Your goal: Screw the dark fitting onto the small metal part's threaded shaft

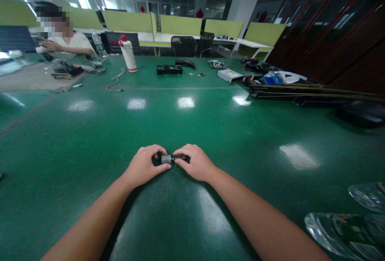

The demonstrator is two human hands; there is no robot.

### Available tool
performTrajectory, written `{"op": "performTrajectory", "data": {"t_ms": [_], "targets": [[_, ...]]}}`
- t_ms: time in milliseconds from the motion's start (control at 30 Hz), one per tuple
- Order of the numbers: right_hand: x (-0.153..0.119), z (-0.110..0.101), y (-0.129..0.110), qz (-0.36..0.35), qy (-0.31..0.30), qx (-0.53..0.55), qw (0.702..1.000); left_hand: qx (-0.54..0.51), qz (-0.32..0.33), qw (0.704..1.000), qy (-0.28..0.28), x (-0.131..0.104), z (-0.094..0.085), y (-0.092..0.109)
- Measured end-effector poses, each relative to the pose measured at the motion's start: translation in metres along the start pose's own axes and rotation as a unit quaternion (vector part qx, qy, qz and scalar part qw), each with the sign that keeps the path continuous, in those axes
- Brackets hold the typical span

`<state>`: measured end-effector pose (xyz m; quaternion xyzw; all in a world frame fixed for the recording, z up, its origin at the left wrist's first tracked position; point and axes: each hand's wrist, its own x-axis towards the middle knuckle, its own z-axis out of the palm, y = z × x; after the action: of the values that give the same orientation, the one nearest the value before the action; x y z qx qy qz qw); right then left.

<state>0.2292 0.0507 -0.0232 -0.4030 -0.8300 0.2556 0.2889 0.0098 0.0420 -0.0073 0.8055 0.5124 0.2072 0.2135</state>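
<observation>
A small object with a grey cylinder (166, 159) and a thin dark shaft (179, 157) lies sideways between my two hands, low over or on the green tabletop (192, 124). Its exact kind is too small to make out. My left hand (147, 164) curls around the grey end, with thumb and fingers on either side of it. The dark end is pinched by the thumb and fingers of my right hand (194, 162), which hide part of it. Both hands are close together, fingertips nearly meeting at the middle of the object.
Clear plastic bottles (343, 233) lie at the lower right. Farther off are a white bottle (128, 54) with a red cap, a black part (169, 69), a cord (116, 82), a silver box (229, 75) and long dark strips (300, 92). Another person (72, 44) sits far left.
</observation>
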Motion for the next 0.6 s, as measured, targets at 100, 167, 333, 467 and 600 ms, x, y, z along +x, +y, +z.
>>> {"op": "performTrajectory", "data": {"t_ms": [100,167,333,467,600], "targets": [[-0.0003,-0.0001,0.0004,-0.003,0.000,-0.003,1.000,0.004,-0.004,1.000,-0.002,0.0003,0.0001,0.0008],[-0.0005,-0.0001,0.0007,-0.007,-0.002,-0.009,1.000,0.005,-0.003,1.000,-0.002,0.0004,0.0002,0.0012],[-0.0001,0.0010,0.0022,-0.006,-0.003,-0.014,1.000,0.004,-0.001,1.000,-0.003,0.0000,-0.0003,0.0016],[0.0001,0.0017,0.0022,-0.005,-0.001,-0.017,1.000,0.006,0.001,1.000,-0.002,-0.0002,-0.0010,0.0015],[0.0001,0.0014,0.0017,-0.008,0.000,-0.016,1.000,0.007,0.005,1.000,0.000,0.0000,-0.0008,0.0013]]}}
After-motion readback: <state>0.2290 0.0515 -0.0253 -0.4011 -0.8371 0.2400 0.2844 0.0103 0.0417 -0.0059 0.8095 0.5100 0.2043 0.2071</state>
